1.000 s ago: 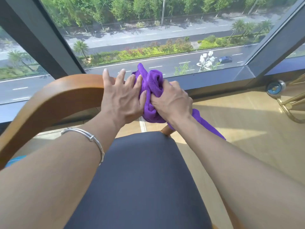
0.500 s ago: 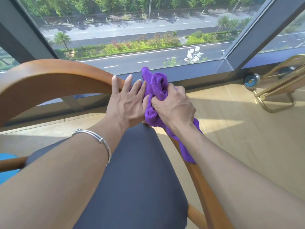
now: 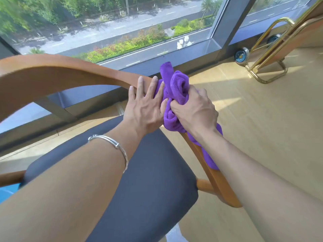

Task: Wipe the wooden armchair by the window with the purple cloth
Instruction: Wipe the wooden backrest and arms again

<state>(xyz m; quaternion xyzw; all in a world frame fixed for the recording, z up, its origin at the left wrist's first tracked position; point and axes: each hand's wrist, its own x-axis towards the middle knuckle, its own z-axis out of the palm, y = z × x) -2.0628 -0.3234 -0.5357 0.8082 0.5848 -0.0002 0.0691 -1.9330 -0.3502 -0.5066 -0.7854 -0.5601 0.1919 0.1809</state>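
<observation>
On the curved wooden armrail of the armchair, just near the window, both hands at work. Right hand clenched around a bunched purple microfibre cloth, pressing the wad against the rail where it bends down toward the front leg; a loose tail of cloth trailing along the sloping wood under the right forearm. Left hand released, fingers spread flat on the rail just left of the cloth and touching it, thumb against the purple folds, apparently bracing the chair. Silver bangle round the left wrist, over the dark grey padded seat. Farther right, well apart on the pale floor, a brass-coloured tubular frame with a small wheel. Judged mid-wipe: only a short stretch of rail under the cloth, the long sweep to the left and the lower parts likely left to do. Risks from here: bunched so tightly, little cloth face meeting the wood, so streaks or missed patches; hanging tail snagging where the side rail joins the leg, or slipping from the fist; hard pushing along the bend shifting the chair on the smooth floor if the bracing hand lifts.
</observation>
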